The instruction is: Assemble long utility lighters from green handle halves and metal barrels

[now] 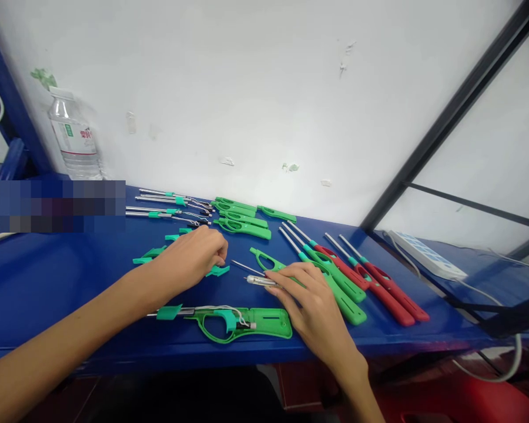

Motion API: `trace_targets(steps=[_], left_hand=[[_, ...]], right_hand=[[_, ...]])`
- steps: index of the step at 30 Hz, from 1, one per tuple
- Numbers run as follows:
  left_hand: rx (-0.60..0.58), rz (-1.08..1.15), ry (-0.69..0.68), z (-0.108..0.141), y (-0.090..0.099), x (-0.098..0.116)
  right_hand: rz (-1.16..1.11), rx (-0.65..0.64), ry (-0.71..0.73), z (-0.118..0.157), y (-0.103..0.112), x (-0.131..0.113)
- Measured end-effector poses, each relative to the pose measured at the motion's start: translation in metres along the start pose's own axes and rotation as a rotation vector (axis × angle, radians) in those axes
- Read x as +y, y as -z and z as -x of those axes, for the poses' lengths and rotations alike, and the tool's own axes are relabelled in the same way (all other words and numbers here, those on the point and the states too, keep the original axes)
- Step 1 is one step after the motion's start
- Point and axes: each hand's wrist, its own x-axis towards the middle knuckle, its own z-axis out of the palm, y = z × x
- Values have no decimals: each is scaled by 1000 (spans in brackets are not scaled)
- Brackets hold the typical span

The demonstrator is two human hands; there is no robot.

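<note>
My left hand (pixel 198 255) is closed above the teal plastic pieces (pixel 218 271); what its fingers hold, if anything, is hidden. Between the fingers of my right hand (pixel 306 299) is a clear gas cartridge (pixel 261 281), and a thin metal screwdriver shaft (pixel 247 267) also sticks out of this hand to the left. Just below both hands lies an opened green lighter shell (pixel 268 323), with a metal tube, white wires and a teal trigger inside. Another green shell (pixel 264 258) lies behind my right hand.
Red lighters (pixel 394 294) and green lighters (pixel 341 273) lie at the right. Several green shells (pixel 247 226) and metal rods with wires (pixel 158 211) are near the wall. A water bottle (pixel 76 138) stands back left; a white power strip (pixel 427 255) is at far right.
</note>
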Motion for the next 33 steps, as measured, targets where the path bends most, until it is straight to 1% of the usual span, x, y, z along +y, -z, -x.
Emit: trace_targets(steps=[6,9,13,15,19,21,23,26,30,31,32,33], left_hand=[[-33,-23,-27,-6,-1,2],[-24,-37,-34,-4,5,7],[1,-45,-5,0,15,17],[2,-46,2,2,17,19],[-21,-46,1,1,8,12],[-28,-45,5,-1,4,7],[-21,-49,8,-3,3,7],[55,-66,26,1,10,17],[280,-95,77,23,25,42],[342,-93,71,30,27,46],[418,-85,20,36,27,50],[469,-90,-23,41,27,51]], right_hand=[[1,10,3,0,0,-1],[4,15,-3,0,0,0],[-9,20,3,1,-1,0],[-12,23,3,1,-1,0],[-8,12,2,0,-1,0],[-14,25,13,0,-1,0],[-22,43,21,0,-1,0],[-29,46,20,0,-1,0],[-31,44,24,0,-1,0],[-29,44,26,0,-1,0],[-27,44,27,0,-1,0],[-25,45,29,0,-1,1]])
